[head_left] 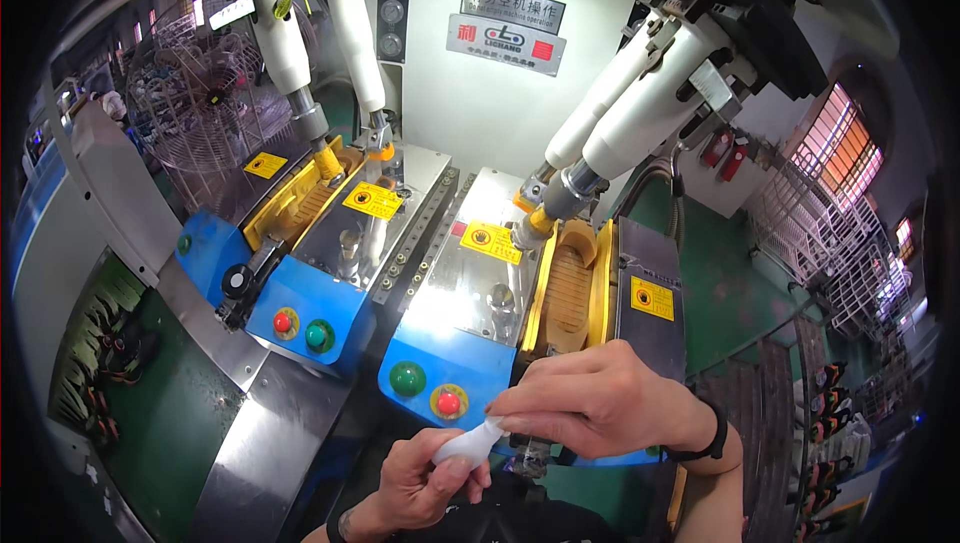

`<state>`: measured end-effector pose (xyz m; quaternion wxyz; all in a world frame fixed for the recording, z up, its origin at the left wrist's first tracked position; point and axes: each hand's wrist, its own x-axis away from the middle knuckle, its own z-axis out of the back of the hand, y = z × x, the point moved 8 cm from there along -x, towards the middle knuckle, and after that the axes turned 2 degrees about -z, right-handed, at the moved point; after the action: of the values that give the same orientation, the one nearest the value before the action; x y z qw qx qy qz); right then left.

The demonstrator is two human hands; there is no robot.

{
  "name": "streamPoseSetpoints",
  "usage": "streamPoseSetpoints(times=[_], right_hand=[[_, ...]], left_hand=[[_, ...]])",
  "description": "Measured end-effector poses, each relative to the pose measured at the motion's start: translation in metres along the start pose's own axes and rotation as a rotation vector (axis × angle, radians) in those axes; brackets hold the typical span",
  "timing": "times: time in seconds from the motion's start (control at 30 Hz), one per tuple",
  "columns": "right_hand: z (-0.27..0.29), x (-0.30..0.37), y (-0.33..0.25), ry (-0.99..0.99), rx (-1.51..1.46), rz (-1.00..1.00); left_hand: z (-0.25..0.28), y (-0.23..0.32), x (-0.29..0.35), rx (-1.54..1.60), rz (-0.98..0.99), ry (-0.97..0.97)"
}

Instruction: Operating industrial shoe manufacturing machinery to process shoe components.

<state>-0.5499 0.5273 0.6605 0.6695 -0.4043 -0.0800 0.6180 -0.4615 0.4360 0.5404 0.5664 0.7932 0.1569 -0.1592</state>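
In front of me, low in the picture, my left hand is closed round the wide end of a small white tapering piece. It looks soft or translucent, but its exact kind is unclear. My right hand, with a dark band on the wrist, pinches the narrow end from the upper right. Both hands are just before the blue front of the right press station, near its red button and green button. Behind my right hand lies a yellow-sided pressing cradle with a brown ribbed pad.
A second press station with red and green buttons stands at the left. White cylinders hang over both cradles. A large wire-guarded fan is at the far left. Racks holding shoes stand at the right; more shoes are at lower left.
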Motion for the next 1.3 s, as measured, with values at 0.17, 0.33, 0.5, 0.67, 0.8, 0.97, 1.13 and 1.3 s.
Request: streamPoseSetpoints(times=[0.17, 0.33, 0.5, 0.67, 0.8, 0.97, 1.13, 1.3], right_hand=[[-0.003, -0.004, 0.001, -0.188, 0.052, 0.000], [-0.002, -0.004, -0.001, -0.246, 0.011, -0.005], [-0.005, -0.001, 0.001, -0.245, 0.010, -0.003], [-0.006, 0.000, 0.006, -0.300, 0.018, -0.035], [-0.007, -0.001, 0.004, -0.253, 0.003, 0.036], [-0.008, 0.002, 0.006, -0.242, 0.010, 0.073], [-0.011, 0.005, 0.009, -0.291, -0.042, 0.056], [-0.020, 0.012, 0.011, -0.227, -0.045, 0.037]], left_hand=[[-0.001, 0.000, 0.002, -0.076, 0.014, 0.000], [-0.003, 0.001, 0.000, -0.093, 0.018, -0.022], [-0.002, -0.003, 0.002, -0.112, 0.070, 0.051], [-0.005, -0.008, 0.005, -0.011, 0.166, 0.025], [-0.005, -0.015, 0.011, 0.167, 0.241, 0.065], [-0.008, -0.020, 0.014, 0.321, 0.321, 0.065], [-0.010, -0.020, 0.015, 0.317, 0.326, 0.069], [-0.009, -0.024, 0.015, 0.304, 0.294, 0.137]])
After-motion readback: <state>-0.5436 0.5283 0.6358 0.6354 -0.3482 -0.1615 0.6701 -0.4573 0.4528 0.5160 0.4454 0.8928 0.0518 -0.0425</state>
